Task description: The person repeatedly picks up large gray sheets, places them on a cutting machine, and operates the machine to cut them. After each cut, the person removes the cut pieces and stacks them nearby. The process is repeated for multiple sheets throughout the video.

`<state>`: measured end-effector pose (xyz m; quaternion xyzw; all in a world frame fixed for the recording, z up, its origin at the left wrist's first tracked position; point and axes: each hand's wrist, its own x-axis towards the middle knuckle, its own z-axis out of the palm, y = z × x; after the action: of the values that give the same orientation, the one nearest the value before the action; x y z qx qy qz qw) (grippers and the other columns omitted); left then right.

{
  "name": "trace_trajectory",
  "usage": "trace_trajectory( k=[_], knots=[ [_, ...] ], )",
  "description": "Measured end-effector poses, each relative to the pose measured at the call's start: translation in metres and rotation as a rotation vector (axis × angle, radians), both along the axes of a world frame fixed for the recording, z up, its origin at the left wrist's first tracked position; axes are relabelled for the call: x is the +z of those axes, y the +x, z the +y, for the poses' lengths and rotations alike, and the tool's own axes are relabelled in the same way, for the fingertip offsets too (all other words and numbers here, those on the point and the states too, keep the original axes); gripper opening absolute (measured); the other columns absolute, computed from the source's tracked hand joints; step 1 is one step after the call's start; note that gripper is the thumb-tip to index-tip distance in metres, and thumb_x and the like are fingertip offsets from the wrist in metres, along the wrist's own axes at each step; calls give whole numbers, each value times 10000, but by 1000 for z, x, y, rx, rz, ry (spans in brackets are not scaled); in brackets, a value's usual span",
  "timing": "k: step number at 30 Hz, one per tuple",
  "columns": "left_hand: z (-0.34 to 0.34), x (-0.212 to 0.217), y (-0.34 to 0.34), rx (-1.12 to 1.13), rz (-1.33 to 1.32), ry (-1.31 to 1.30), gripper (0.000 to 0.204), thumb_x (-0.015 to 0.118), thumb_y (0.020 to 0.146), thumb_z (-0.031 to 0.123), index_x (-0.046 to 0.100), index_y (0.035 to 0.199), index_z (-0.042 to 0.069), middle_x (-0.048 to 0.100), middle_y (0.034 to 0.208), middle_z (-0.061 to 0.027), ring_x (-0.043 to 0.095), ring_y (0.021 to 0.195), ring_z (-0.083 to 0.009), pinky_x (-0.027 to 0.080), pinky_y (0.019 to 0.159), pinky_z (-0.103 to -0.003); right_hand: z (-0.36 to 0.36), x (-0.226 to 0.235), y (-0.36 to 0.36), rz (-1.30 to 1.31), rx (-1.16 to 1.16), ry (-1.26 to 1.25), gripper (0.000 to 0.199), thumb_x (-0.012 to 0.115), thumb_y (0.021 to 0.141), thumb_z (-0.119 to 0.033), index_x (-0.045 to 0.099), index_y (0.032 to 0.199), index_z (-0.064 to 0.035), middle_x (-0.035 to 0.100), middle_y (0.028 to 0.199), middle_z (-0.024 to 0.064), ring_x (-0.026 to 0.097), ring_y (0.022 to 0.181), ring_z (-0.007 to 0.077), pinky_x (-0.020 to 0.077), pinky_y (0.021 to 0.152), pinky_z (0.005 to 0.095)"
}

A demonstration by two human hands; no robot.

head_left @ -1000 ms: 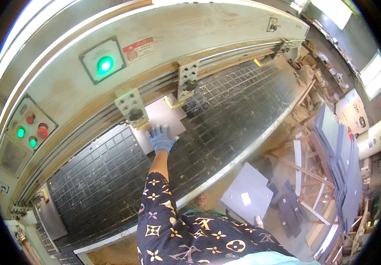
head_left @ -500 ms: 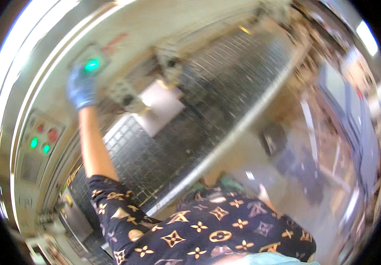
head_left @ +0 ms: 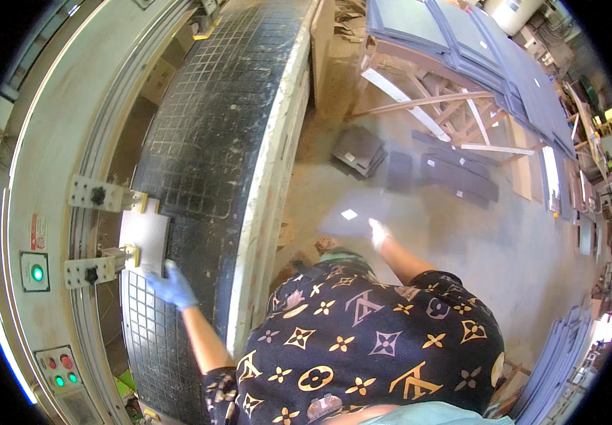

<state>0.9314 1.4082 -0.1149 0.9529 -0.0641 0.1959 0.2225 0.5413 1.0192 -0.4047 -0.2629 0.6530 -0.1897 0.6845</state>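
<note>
Panel (head_left: 148, 237) flat on black bed (head_left: 206, 142) beside two yellow-tipped brackets (head_left: 97, 195); at its near corner, left hand (head_left: 170, 287), cannot tell how tight in grip; gray sheet (head_left: 348, 227) held by its edge in right hand (head_left: 379, 235).

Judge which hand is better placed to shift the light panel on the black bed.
Left, probably: the left hand is at the edge of the light panel on the black bed, while the right hand is off the bed, holding a grey sheet.
</note>
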Motion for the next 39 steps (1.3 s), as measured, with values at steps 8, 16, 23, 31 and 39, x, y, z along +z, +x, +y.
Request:
trace_trajectory(
  k=[8, 16, 23, 31, 39],
  knots=[
    [55, -142, -145, 198, 466, -369, 538, 637, 789, 128, 419, 1266, 8, 453, 1259, -170, 448, 1156, -317, 346, 998, -390, -71, 125, 51, -15, 88, 193, 658, 519, 843, -501, 295, 1371, -179, 423, 1347, 111, 483, 1165, 276, 319, 961, 552],
    [58, -188, -220, 344, 704, -380, 629, 676, 736, 291, 434, 1272, 67, 484, 1254, -163, 456, 1166, -311, 365, 982, -391, -8, 77, 89, -76, 723, 232, 448, 499, 868, -443, 461, 1223, -172, 585, 1140, 46, 563, 928, 227, 421, 777, 426],
    [70, -119, -325, 834, 847, -689, 673, 653, 735, 426, 408, 1302, 158, 457, 1288, -158, 437, 1201, -321, 368, 994, -413, 27, 150, 201, 53, 1389, 50, 541, 508, 870, -412, 409, 1264, -56, 506, 1214, 128, 525, 1049, 271, 436, 840, 398],
    [127, -57, -422, 1275, 72, -1213, 590, 648, 798, 242, 383, 1290, 52, 420, 1338, -156, 420, 1234, -264, 368, 999, -376, 112, 136, 254, 35, 1478, 50, 342, 568, 845, -291, 506, 1104, -76, 543, 987, 58, 536, 855, 217, 477, 723, 388],
    [294, 42, -540, 1002, -1039, -1617, 126, 483, 919, 184, 481, 1032, 240, 386, 671, 83, 403, 569, -48, 332, 468, -212, 334, 150, 227, 71, 2154, 262, 439, 535, 834, -442, 466, 1194, -200, 546, 1039, -26, 513, 893, 180, 371, 833, 473]
  ],
)
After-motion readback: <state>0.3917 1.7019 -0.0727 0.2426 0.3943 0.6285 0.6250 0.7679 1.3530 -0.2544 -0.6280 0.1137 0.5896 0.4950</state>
